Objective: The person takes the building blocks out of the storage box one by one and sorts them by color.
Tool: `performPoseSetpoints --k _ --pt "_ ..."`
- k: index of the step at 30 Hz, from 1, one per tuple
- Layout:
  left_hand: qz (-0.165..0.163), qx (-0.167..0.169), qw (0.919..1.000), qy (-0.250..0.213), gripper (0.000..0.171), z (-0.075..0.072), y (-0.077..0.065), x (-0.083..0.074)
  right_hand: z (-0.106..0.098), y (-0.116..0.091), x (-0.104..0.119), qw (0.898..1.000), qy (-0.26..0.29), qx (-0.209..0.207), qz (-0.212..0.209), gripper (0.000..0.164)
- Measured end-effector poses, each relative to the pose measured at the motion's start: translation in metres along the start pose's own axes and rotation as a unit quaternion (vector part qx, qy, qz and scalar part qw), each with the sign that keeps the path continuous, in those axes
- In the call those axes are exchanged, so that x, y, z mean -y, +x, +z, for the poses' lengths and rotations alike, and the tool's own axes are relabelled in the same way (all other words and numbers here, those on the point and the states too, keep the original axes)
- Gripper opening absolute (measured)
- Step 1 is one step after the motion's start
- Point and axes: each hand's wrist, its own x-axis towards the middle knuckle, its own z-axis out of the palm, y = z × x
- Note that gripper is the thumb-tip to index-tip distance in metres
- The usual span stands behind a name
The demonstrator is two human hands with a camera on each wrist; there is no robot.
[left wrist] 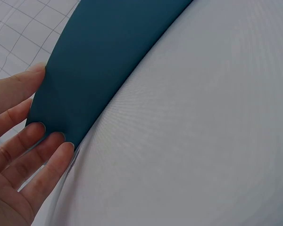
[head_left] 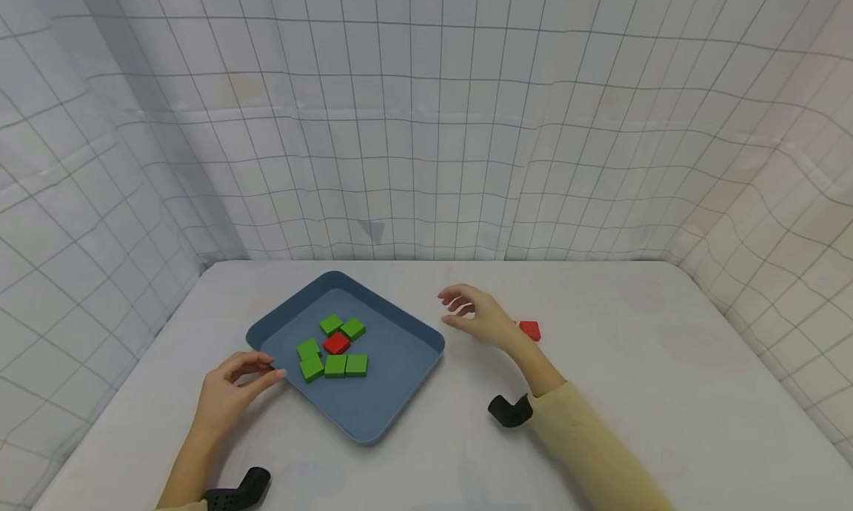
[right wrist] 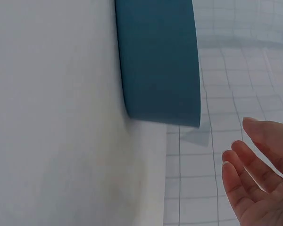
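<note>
At the left corner of a blue tray (head_left: 400, 392) my left hand (head_left: 226, 392) holds the rim, its thumb and fingertips close together there. In the left wrist view, several fingertips of that hand (left wrist: 33, 165) lie against the tray's outer wall (left wrist: 99, 56). Inside the tray, several green blocks (head_left: 335, 366) lie around one red block (head_left: 337, 343). My right hand (head_left: 476, 315) is above the table just right of the tray, fingers loosely curved with nothing between them. In the right wrist view this hand (right wrist: 262, 174) is apart from the tray wall (right wrist: 160, 61).
A red piece (head_left: 529, 330) lies on the white table (head_left: 633, 392) beyond my right wrist, which partly hides what is beside it. Black wrist mounts (head_left: 509, 411) stick out from both forearms. White gridded curtains (head_left: 426, 126) enclose the table at the back and sides.
</note>
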Motion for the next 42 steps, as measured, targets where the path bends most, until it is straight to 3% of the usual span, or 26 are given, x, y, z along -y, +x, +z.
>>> performPoseSetpoints --k 19,31,42 --pt "0.000 0.000 1.0000 -0.006 0.029 0.000 0.000 0.000 0.069 0.041 0.014 0.992 -0.027 0.115 -0.041 0.037" --pt "0.005 0.005 0.9998 -0.017 0.029 -0.001 0.001 0.000 0.099 0.054 0.023 0.985 -0.056 0.166 -0.010 0.039" --pt "-0.001 0.005 0.9999 -0.014 0.030 -0.001 0.000 -0.001 0.114 0.063 0.026 0.980 -0.058 0.188 0.017 0.035"
